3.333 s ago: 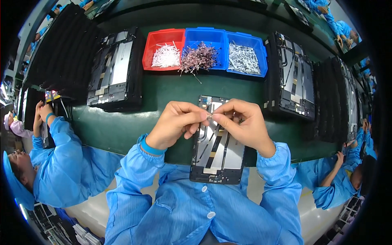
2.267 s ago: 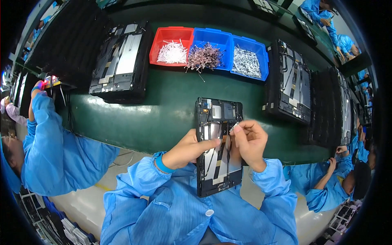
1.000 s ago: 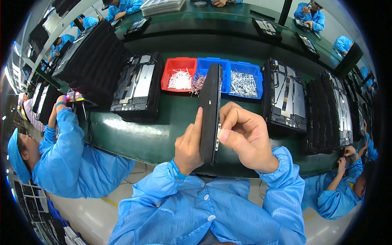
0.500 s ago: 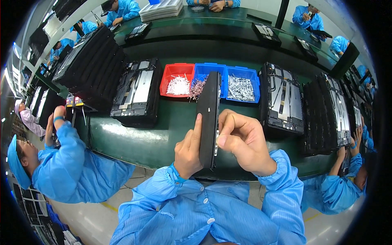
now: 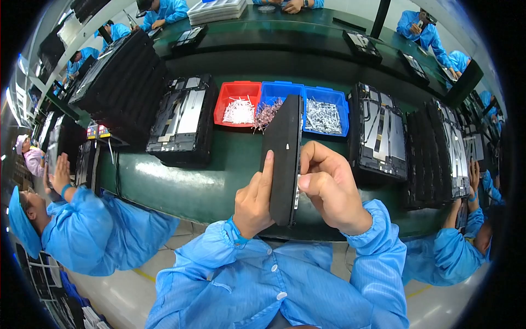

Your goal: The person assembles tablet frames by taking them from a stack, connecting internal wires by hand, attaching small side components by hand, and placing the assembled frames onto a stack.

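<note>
A flat black device panel [image 5: 284, 170] stands on edge in front of me, its broad dark face turned left and its narrow side toward my right hand. My left hand [image 5: 254, 203] holds it from the left, with the index finger stretched along the face. At the narrow side, the thumb and index finger of my right hand [image 5: 333, 189] are pinched together beside a small white strip [image 5: 297, 198]. Whatever lies between those fingertips is hidden. Behind the panel stand a red bin [image 5: 223, 123] of white pieces, a partly covered blue bin [image 5: 282, 89] of pinkish pieces and another blue bin [image 5: 329, 130] of grey-white pieces.
Stacks of opened devices flank the bins: one at left [image 5: 181, 120], one at right [image 5: 379, 129], with taller black stacks [image 5: 120, 90] farther out. The green table [image 5: 164, 183] has a raised shelf behind. Co-workers in blue sit on both sides and across.
The panel has turned slightly, showing more of its dark face, and my right hand has shifted a little right with it. The co-worker at left now raises a flat device.
</note>
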The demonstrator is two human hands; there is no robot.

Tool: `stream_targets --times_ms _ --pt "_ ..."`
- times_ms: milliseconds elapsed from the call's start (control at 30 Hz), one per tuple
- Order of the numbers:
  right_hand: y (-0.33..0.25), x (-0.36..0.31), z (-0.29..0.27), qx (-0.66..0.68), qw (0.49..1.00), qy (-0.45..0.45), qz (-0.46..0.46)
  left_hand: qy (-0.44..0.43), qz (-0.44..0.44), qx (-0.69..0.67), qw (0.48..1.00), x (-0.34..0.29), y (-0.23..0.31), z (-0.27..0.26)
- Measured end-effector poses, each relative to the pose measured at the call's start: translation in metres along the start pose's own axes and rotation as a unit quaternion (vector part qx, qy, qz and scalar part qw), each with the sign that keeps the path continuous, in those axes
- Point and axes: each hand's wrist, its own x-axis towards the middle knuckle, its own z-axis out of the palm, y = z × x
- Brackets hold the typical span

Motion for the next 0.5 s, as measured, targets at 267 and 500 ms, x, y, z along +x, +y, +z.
stream_targets --times_ms 267,500 --pt "0.033 -0.024 0.008 0.029 0.992 0.003 -0.123 -0.041 -0.002 -0.006 0.999 0.0 0.006 0.002" --pt "-0.018 -0.047 -0.057 -0.452 0.826 0.18 -0.285 -0.009 -0.18 -0.353 0.918 0.028 0.009 -0.014"
